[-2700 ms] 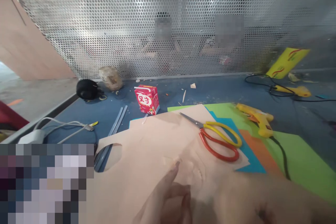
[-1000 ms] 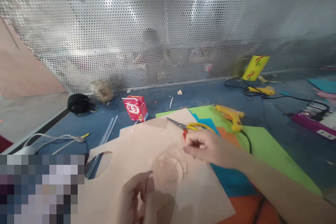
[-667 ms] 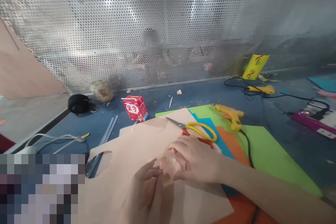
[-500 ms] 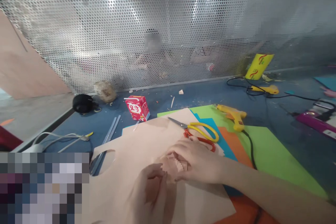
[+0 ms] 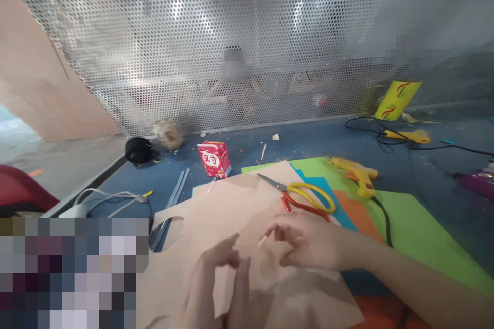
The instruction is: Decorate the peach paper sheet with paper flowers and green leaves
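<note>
While scissors are laid on the pale sheet, left hand held over it, finger and thumb parted, right hand curled above it, pale sliver by the fingertips, whether gripped by either hand indeterminable.

Tally, places taken from the scissors: one pair. My hands, two: left hand nearer me and to their left, right hand nearer me, by the handles. Glue guns, two: near glue gun to their right, far glue gun farther right and beyond. Drink carton, one, to their left. Clear sticks, at least two, well left. Yellow packet, one, beyond and right. Paper colours, four: pink paper beneath, blue paper, orange paper, green paper rightward; I cannot count sheets.
</note>
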`<state>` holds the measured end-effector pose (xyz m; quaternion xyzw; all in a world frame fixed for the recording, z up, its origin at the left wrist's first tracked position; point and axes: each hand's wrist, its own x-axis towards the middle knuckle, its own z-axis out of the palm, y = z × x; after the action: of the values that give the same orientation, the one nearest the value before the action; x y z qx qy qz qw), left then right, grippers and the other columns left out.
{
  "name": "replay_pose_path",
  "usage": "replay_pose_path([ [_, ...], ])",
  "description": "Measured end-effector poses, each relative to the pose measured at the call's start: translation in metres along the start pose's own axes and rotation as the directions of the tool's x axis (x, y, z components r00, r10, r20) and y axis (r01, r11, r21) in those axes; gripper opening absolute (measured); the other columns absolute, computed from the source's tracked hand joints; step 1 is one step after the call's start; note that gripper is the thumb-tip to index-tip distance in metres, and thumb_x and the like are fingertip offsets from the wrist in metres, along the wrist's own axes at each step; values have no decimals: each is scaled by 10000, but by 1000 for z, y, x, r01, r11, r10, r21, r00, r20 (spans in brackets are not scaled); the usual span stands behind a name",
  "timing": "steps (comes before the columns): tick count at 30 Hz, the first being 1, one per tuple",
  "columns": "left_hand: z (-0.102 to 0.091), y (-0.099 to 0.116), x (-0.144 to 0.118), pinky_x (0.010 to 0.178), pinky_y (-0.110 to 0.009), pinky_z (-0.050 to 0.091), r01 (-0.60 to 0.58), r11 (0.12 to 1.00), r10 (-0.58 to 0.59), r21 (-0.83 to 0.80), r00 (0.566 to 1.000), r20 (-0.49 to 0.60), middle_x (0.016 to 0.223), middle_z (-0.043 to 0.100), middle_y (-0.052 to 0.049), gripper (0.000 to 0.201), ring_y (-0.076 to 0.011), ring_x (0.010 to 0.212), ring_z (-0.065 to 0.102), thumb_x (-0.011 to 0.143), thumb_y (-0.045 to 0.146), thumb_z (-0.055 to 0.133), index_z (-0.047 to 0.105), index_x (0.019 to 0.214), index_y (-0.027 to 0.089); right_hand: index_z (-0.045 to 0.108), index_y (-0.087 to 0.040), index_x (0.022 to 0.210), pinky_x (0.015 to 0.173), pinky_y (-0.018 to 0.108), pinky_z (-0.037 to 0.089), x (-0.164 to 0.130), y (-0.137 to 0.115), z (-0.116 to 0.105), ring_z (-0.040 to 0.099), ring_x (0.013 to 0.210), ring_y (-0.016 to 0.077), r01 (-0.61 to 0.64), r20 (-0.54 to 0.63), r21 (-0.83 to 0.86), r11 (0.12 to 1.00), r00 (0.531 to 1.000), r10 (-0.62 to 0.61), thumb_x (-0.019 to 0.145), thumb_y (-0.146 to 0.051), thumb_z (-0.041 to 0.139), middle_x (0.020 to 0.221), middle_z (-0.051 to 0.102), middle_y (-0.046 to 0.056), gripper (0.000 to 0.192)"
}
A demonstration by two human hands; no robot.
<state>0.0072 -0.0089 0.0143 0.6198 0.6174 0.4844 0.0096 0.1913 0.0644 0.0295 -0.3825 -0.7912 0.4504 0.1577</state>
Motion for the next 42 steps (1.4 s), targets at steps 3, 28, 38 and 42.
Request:
replay_pose_path([
  [3,10,-20,6,676,-312,545,-37,992,23,120,993,112,953,672,-86,364,-204,837,657,859,388,427,500,1160,197,571,-238,1088,599,217,417,1,-1,-2,504,661,97,-64,-92,31,997,993,67,731,-219,616,925,549,8,361],
  [28,18,-34,7,678,-330,511,-242,940,146,239,922,358,855,694,-55,194,-215,789,640,833,301,453,628,893,242,542,-200,1047,598,241,429,15,19,0,521,635,118,-35,-422,-47,998,906,12,748,-158,569,718,538,-22,302],
  [38,24,-43,13,717,-316,478,-315,931,274,182,936,222,851,709,-27,147,-212,797,658,820,309,485,579,921,256,594,-161,962,723,343,459,-13,8,-55,617,896,254,-633,-727,-395,666,659,194,885,-292,428,951,643,128,225],
  [42,24,-39,14,709,-317,482,-384,905,341,185,913,225,801,720,-8,124,-211,728,663,777,354,550,595,858,271,610,-64,972,631,457,459,-44,41,-90,638,814,379,-879,-832,-196,435,384,400,859,-378,438,849,635,246,376],
])
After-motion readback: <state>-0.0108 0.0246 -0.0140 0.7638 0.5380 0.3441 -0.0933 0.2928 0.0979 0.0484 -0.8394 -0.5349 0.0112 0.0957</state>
